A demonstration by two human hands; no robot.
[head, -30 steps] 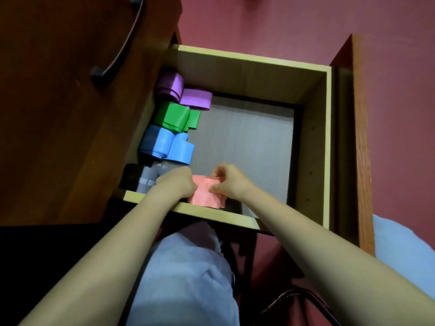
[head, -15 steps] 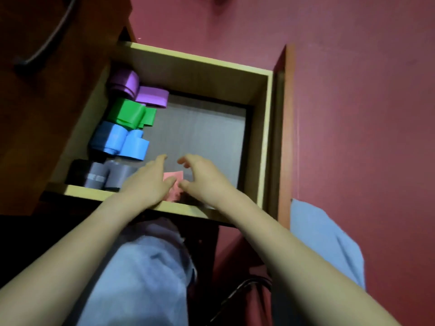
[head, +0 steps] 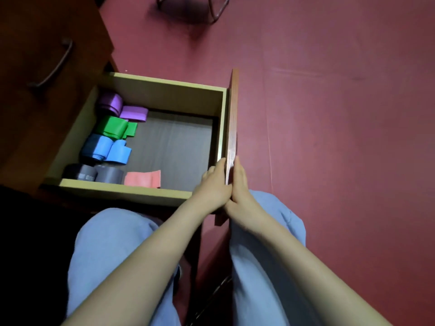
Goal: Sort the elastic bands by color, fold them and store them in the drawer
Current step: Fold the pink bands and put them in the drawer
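Observation:
The open drawer (head: 164, 90) holds folded bands along its left side: purple bands (head: 122, 109) at the back, then green bands (head: 116, 128), blue bands (head: 106, 148) and grey bands (head: 94, 175) near the front wall. A folded pink band (head: 142, 178) lies alone beside the grey ones. My left hand (head: 211, 187) rests with straight fingers on the inner side of the wooden drawer front (head: 231, 118). My right hand (head: 241, 187) lies flat against its outer side. Neither hand holds a band.
A dark wooden cabinet (head: 35, 67) with a curved metal handle (head: 53, 67) stands on the left. Red floor spreads to the right. Metal chair legs (head: 211, 10) show at the top. My knees in light blue trousers (head: 113, 255) sit below the drawer.
Both hands have let go of the pink band, which now lies in the drawer, and moved right to the drawer front. The view has shifted to the right.

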